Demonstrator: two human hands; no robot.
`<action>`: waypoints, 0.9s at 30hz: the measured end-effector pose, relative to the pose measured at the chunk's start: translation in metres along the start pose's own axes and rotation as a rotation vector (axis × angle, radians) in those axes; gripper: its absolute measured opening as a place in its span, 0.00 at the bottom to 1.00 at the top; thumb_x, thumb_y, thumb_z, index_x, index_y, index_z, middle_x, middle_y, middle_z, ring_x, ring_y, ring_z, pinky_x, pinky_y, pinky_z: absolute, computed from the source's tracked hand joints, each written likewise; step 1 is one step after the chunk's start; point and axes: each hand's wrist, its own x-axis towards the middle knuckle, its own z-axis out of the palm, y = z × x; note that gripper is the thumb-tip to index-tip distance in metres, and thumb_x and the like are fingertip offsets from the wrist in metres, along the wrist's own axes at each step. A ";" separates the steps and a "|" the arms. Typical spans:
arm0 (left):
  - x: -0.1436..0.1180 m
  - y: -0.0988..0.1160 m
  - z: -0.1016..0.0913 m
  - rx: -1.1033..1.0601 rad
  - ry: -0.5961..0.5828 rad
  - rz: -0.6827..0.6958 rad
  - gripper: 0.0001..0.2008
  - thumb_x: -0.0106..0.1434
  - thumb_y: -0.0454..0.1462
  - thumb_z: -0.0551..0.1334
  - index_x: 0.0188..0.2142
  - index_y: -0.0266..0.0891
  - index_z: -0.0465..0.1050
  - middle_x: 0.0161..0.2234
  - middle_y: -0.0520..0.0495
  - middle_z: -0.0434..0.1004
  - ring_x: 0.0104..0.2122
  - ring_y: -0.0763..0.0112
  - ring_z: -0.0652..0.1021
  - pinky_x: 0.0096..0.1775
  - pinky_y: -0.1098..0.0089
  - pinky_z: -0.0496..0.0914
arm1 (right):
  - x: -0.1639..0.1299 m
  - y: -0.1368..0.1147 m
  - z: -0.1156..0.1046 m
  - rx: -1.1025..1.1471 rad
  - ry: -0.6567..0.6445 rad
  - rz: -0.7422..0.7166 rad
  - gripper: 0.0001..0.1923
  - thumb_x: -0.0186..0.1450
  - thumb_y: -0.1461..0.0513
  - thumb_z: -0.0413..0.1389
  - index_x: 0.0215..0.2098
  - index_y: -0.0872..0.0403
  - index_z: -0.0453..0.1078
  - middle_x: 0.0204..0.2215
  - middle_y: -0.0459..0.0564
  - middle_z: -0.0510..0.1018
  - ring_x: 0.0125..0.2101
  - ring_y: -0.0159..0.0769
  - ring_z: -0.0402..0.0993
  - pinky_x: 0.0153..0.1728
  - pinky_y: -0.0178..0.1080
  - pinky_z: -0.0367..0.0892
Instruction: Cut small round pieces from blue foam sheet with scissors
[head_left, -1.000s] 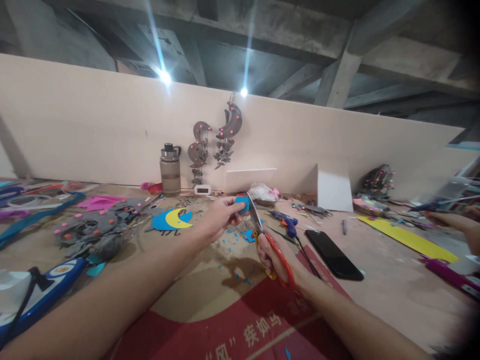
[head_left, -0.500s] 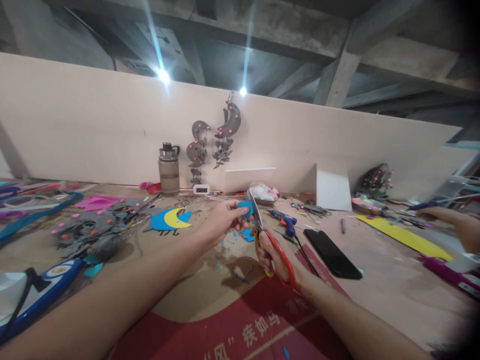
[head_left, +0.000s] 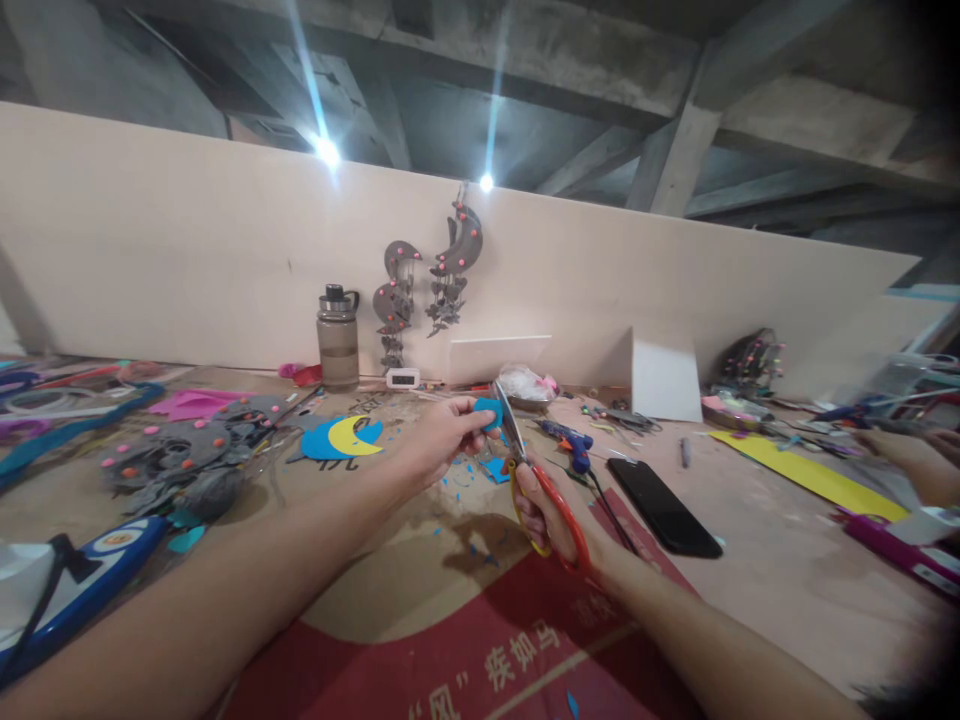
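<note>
**Blue foam piece held at the scissor blades**

Blue foam piece, small, flat and rounded, is held above the middle of the bench, pinched between the thumb and fingers of the left hand. One pair of scissors with orange plastic handles and bright metal blades is gripped in the right hand, whose fingers pass through the loops; the blades stand slightly parted with their tips touching the foam's edge. Many tiny blue offcuts lie scattered on the brown cardboard below.

One flat black smartphone lies to the right of the scissors, and one blue glue gun just behind it. One blue-and-yellow foam cutout lies left of the hands, near a heap of grey foam shapes dotted with pink beads. One smoky translucent water bottle with a dark lid stands at the wall, beside two hanging grey crescent mobiles. One long yellow foam strip lies far right, close to another person's hand. A red printed sheet bears white Chinese characters, only partly legible.
</note>
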 end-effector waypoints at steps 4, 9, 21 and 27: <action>0.000 0.002 -0.001 -0.017 0.004 0.002 0.10 0.55 0.38 0.68 0.30 0.34 0.71 0.23 0.50 0.74 0.18 0.83 0.66 0.21 0.78 0.57 | -0.001 -0.002 0.001 -0.028 -0.003 -0.017 0.25 0.59 0.40 0.54 0.29 0.50 0.54 0.17 0.35 0.55 0.13 0.22 0.46 0.11 0.26 0.47; 0.001 0.002 -0.003 -0.016 0.027 0.029 0.11 0.52 0.40 0.70 0.30 0.34 0.72 0.22 0.51 0.71 0.19 0.82 0.66 0.21 0.78 0.55 | -0.002 -0.002 0.001 -0.078 -0.011 -0.056 0.25 0.58 0.39 0.55 0.31 0.50 0.56 0.17 0.34 0.55 0.13 0.22 0.46 0.10 0.26 0.49; 0.004 -0.002 -0.005 0.093 -0.011 0.094 0.13 0.54 0.43 0.68 0.28 0.35 0.70 0.20 0.54 0.65 0.19 0.80 0.64 0.21 0.76 0.52 | 0.003 0.003 -0.002 -0.045 -0.012 -0.090 0.29 0.56 0.37 0.58 0.34 0.49 0.55 0.20 0.36 0.55 0.16 0.23 0.49 0.15 0.29 0.49; 0.002 -0.001 -0.005 0.127 -0.028 0.071 0.13 0.55 0.43 0.67 0.25 0.37 0.69 0.18 0.55 0.65 0.18 0.80 0.62 0.22 0.74 0.51 | 0.001 0.003 -0.004 0.015 -0.034 -0.066 0.27 0.58 0.40 0.58 0.29 0.50 0.54 0.20 0.37 0.55 0.16 0.23 0.48 0.16 0.29 0.48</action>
